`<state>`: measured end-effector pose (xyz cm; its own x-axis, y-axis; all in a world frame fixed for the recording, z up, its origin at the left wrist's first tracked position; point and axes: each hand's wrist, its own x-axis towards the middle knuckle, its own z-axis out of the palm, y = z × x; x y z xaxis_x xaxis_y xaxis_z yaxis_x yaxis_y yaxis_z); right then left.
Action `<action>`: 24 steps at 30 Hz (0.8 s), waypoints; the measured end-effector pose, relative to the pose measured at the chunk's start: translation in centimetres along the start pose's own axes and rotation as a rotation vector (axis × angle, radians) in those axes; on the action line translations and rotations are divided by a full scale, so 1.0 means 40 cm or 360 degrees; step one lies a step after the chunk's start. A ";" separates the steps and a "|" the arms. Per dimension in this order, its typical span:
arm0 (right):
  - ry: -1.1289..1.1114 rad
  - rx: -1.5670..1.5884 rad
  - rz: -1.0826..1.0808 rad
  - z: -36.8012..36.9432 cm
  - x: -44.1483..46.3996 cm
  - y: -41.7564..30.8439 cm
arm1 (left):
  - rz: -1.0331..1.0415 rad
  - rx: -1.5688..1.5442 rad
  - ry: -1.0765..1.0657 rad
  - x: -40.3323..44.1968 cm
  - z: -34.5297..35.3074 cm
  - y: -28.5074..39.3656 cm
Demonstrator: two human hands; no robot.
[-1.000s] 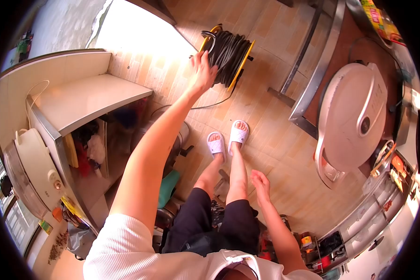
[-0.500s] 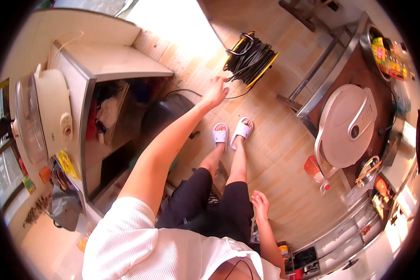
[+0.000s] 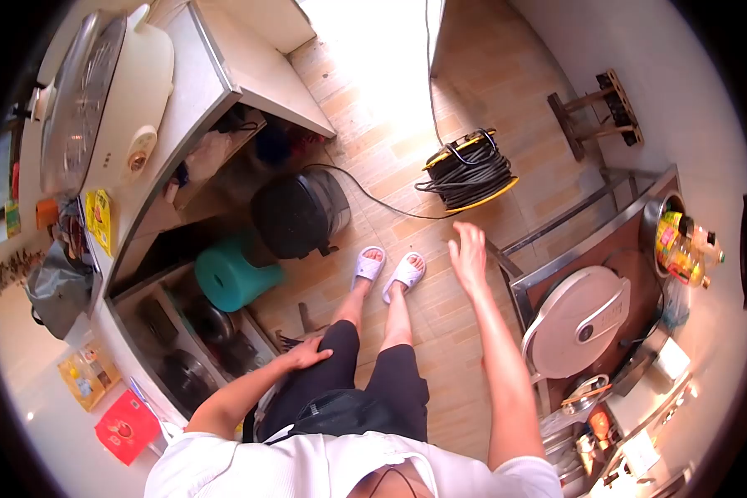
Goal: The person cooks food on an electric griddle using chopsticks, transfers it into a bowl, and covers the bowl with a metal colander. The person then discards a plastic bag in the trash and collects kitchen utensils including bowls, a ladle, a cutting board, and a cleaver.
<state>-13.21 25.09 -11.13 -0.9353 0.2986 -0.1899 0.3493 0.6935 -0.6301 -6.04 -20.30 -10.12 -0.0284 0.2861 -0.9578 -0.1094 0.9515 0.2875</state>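
Observation:
My right hand (image 3: pixel 471 256) reaches forward over the floor, fingers stretched and apart, with nothing visible in it. Just beyond its fingertips stands a cable reel (image 3: pixel 473 174) with black cable wound between yellow-edged sides. From the reel, one thin black cable (image 3: pixel 373 196) crosses the tiles to a dark rounded bin-like container (image 3: pixel 295 214), and another length runs up past the bright doorway. My left hand (image 3: pixel 309 355) lies flat near my left thigh, fingers extended, holding nothing I can see.
A turquoise stool (image 3: pixel 234 275) stands beside the open cabinet (image 3: pixel 174 199) on the left. On the right is a brown-topped metal-framed table (image 3: pixel 548 299) bearing a round electric griddle (image 3: pixel 579 322), with bottles behind it. A wooden rack (image 3: pixel 598 112) stands by the far wall.
My left hand has drawn back from near the reel to my thigh. My right hand has come up from my side and extended forward. The view has shifted, showing more of the left cabinet.

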 end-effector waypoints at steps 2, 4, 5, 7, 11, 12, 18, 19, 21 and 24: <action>0.0125 -0.0649 -0.0347 0.005 0.172 0.056 | -0.0182 -0.0354 0.0192 -0.078 0.052 0.053; 0.0209 -0.1124 -0.0616 0.034 0.320 0.136 | -0.0318 -0.0468 0.0315 -0.105 0.086 0.072; 0.0249 -0.1307 -0.0740 0.054 0.382 0.185 | -0.0397 -0.0522 0.0366 -0.107 0.101 0.075; -0.0577 -0.1103 -0.0408 0.059 0.472 0.209 | -0.0381 -0.0636 0.0461 -0.093 0.161 0.033; -0.0894 -0.1157 0.0050 0.097 0.569 0.208 | -0.0421 -0.0691 0.0527 -0.095 0.185 0.058; -0.0897 -0.1148 0.0096 0.106 0.567 0.194 | -0.0414 -0.0715 0.0530 -0.096 0.193 0.051; -0.0827 -0.0941 0.0193 0.203 0.582 0.081 | -0.0327 -0.0860 0.0600 -0.103 0.204 0.030; -0.0813 -0.0904 0.0186 0.227 0.585 0.048 | -0.0334 -0.0879 0.0598 -0.099 0.195 0.028; -0.0903 -0.0879 0.0176 0.287 0.605 -0.003 | -0.0356 -0.0912 0.0553 -0.109 0.194 0.030; -0.0901 -0.0833 0.0106 0.380 0.639 -0.101 | -0.0385 -0.0956 0.0517 -0.113 0.192 0.026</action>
<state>-39.40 19.97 -24.87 -0.7484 0.0675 -0.6598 0.2551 0.9475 -0.1925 1.62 -19.73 -5.46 -0.2177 -0.0613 -0.9741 -0.6746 0.7308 0.1047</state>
